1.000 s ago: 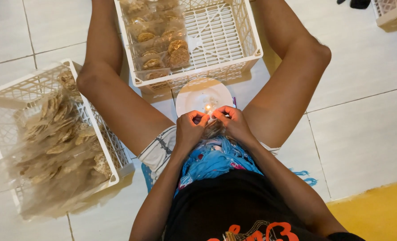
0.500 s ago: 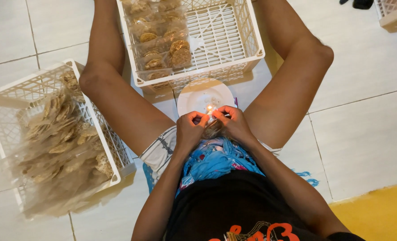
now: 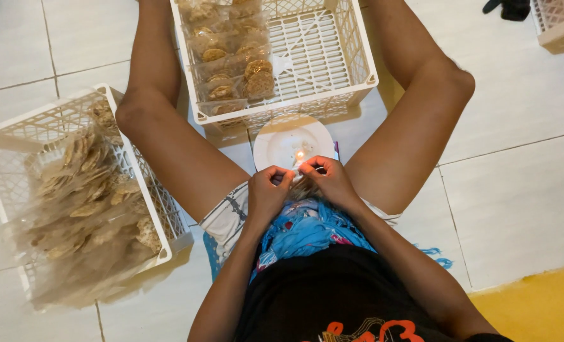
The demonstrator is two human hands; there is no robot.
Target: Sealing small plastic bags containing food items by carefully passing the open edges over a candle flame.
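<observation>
I sit on a tiled floor with my legs spread. My left hand [image 3: 266, 192] and my right hand [image 3: 328, 178] are pressed close together, both pinching a small clear plastic packet of round snacks [image 3: 305, 187] that is mostly hidden beneath them. The packet's top edge is held at a small flame [image 3: 299, 156] burning on a white plate [image 3: 270, 145] just beyond my fingers.
A white plastic crate [image 3: 352, 57] ahead holds several sealed snack packets [image 3: 231, 57] on its left side. Another white crate [image 3: 16, 136] at my left holds a big clear bag of loose crackers [image 3: 85, 202]. A third crate corner [image 3: 561, 25] shows top right.
Both hands stay at the flame with the packet; only the camera view has shifted slightly.
</observation>
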